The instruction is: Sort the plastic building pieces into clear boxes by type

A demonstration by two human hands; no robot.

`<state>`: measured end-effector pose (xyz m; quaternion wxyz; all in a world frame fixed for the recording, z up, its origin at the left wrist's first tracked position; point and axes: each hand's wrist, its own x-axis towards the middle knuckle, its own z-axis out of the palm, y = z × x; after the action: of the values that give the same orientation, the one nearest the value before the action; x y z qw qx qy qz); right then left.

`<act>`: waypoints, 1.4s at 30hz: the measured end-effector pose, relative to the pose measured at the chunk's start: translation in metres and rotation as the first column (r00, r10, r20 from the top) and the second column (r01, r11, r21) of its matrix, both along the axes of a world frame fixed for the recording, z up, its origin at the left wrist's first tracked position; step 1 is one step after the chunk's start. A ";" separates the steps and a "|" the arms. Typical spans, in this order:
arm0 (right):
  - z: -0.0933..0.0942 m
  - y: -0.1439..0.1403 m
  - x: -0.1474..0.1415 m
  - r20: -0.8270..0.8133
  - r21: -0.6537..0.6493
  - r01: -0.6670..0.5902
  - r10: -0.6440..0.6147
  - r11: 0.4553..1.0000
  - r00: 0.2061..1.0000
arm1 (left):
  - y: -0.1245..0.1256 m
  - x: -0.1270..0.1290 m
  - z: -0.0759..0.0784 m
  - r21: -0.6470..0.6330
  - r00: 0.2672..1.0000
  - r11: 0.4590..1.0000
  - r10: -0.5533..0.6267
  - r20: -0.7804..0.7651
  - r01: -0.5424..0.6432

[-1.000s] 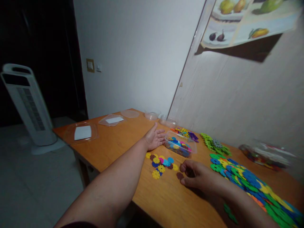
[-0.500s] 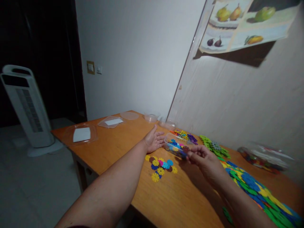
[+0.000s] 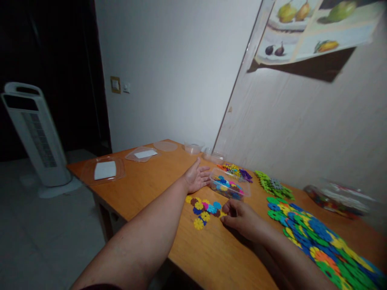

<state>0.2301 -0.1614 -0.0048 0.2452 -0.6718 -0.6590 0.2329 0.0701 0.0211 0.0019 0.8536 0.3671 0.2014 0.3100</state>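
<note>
My left hand [image 3: 198,178] lies open, palm turned up, its fingertips at the near-left end of a clear plastic container [image 3: 246,189]. Inside the container are flower-shaped plastic discs [image 3: 224,185] in blue, yellow, pink and brown. A small loose group of similar discs [image 3: 198,223] lies on the table in front of it. At the right edge of that group, my right hand [image 3: 242,217] has its thumb and fingers closed at a yellow disc [image 3: 223,214], which they partly hide.
A large pile of bigger discs [image 3: 317,233] spreads at right. Behind are green interlocking pieces [image 3: 266,183] and small mixed pieces [image 3: 234,171]. Clear tubs [image 3: 193,148] stand by the wall; lids [image 3: 121,169] lie at the table's left. A bulging clear bag [image 3: 338,199] sits far right.
My right hand has moved from the container's right end down and left to the loose discs. The brown disc it held is out of its fingers. My left hand stays put.
</note>
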 end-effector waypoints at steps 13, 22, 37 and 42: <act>0.050 -0.007 0.002 -0.652 0.307 0.428 -0.140 0.850 0.745 | 0.001 0.003 -0.003 0.016 1.000 1.000 -0.011 0.019 0.011; 0.032 -0.004 -0.050 0.092 0.380 -0.135 0.108 0.915 0.990 | 0.007 -0.007 0.001 0.025 0.995 0.995 0.093 0.021 -0.093; 0.019 0.002 -0.074 0.464 0.222 -0.366 0.232 0.904 0.855 | 0.013 -0.008 0.002 0.033 0.988 0.988 0.149 -0.036 -0.148; 0.017 -0.007 -0.060 0.412 0.286 -0.338 0.203 0.897 0.888 | 0.011 -0.004 0.001 0.066 0.986 0.987 0.154 -0.065 -0.150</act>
<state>0.1701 -0.1679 0.0125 0.1959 -0.5489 -0.8125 0.0127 0.0664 0.0325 0.0024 0.8085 0.3870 0.2488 0.3671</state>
